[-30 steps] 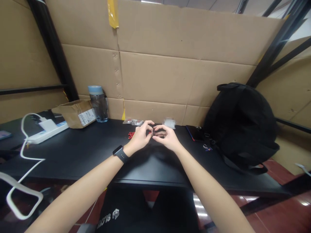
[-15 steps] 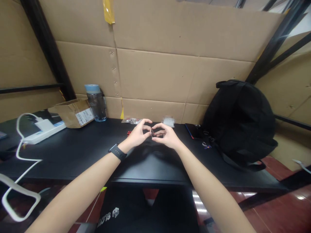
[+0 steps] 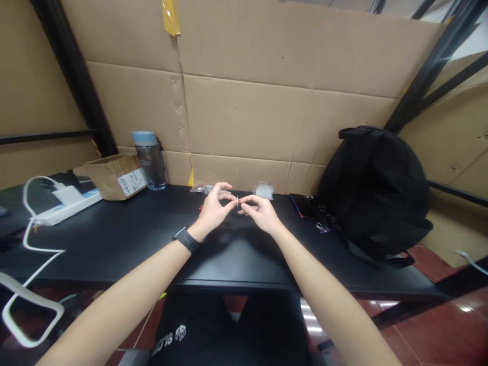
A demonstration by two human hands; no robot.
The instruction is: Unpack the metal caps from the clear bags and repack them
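Above the black table (image 3: 129, 244), both my hands meet at a small thin disc-like piece (image 3: 238, 203), seen edge-on and too small to name. My left hand (image 3: 216, 207), with a dark watch on its wrist, pinches it from the left between thumb and fingers. From the right, my right hand (image 3: 262, 212) closes thumb and fingertips on the same piece. Small red items (image 3: 201, 209) lie partly hidden behind my left hand. A clear plastic packet (image 3: 201, 188) rests behind that hand, and a whitish packet (image 3: 264, 191) lies behind the right one.
On the left stand a water bottle (image 3: 150, 161), an opened cardboard box (image 3: 114, 178) and a white power strip (image 3: 68, 207) with a cable. A black backpack (image 3: 375, 198), a dark phone-like slab (image 3: 303, 206) and a keyring (image 3: 322, 228) are on the right. Cardboard (image 3: 244, 117) walls the back.
The thin piece has turned from showing part of its dark face to nearly edge-on. My right fingers have drawn closer around it, and my left hand has shifted slightly.
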